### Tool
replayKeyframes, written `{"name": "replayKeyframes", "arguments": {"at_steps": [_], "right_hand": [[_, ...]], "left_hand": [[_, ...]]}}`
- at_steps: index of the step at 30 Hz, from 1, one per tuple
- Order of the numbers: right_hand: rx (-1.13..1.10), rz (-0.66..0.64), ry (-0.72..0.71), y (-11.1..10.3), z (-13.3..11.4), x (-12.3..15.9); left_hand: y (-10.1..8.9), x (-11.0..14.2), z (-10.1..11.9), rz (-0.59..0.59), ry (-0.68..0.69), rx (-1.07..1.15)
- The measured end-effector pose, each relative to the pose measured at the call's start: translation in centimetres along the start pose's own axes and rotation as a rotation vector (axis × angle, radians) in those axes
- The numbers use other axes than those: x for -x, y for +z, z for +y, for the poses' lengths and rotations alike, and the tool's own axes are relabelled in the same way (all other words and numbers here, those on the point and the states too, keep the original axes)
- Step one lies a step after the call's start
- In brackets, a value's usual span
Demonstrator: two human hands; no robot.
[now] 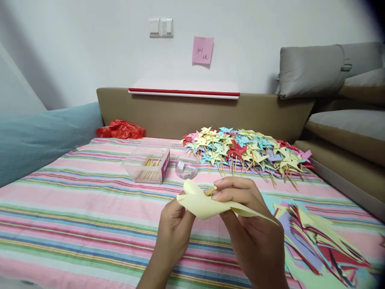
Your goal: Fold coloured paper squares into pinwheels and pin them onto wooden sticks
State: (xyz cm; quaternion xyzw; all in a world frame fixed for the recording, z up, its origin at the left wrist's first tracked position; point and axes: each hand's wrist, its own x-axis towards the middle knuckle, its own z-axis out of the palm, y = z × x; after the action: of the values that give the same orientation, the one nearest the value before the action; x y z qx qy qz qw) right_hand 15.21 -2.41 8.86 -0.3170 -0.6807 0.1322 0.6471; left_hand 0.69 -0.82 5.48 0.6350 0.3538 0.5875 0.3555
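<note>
A pale yellow paper pinwheel (204, 206), partly folded, is held up between my two hands. My left hand (174, 228) is closed on its left side, thumb in front and the fingertips mostly hidden behind the paper. My right hand (255, 233) grips the right side, its thumb below and fingers over the top. Close to those right fingertips shows the end of a thin wooden stick (209, 192). What looks like a small pin stands at the fingertips, too small to be sure of. A long paper point extends rightward across my right hand.
Beyond my hands are a clear plastic box (128, 164) of wooden sticks and a clear bag (188, 170) of small metal pieces. Finished pinwheels (236, 150) lie heaped at the back right. Cut coloured paper (319, 233) with scissors (338, 267) lies at the right. A red plastic bag (123, 129) is back left.
</note>
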Motion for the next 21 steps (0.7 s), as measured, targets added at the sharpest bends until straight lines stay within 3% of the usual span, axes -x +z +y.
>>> {"name": "replayKeyframes", "arguments": {"at_steps": [14,17,21], "right_hand": [[-0.069,0.008,0.062,0.1,0.2,0.3],[-0.161,0.022,0.141,0.3,0.6,0.2],[-0.317,0.113,0.375,1.1,1.3,0.2]], "left_hand": [[-0.2,0.0,0.0,0.014,0.025,-0.051],[-0.2,0.0,-0.3,0.026,0.035,-0.092],[-0.1,0.0,-0.7,0.011,0.051,-0.091]]}}
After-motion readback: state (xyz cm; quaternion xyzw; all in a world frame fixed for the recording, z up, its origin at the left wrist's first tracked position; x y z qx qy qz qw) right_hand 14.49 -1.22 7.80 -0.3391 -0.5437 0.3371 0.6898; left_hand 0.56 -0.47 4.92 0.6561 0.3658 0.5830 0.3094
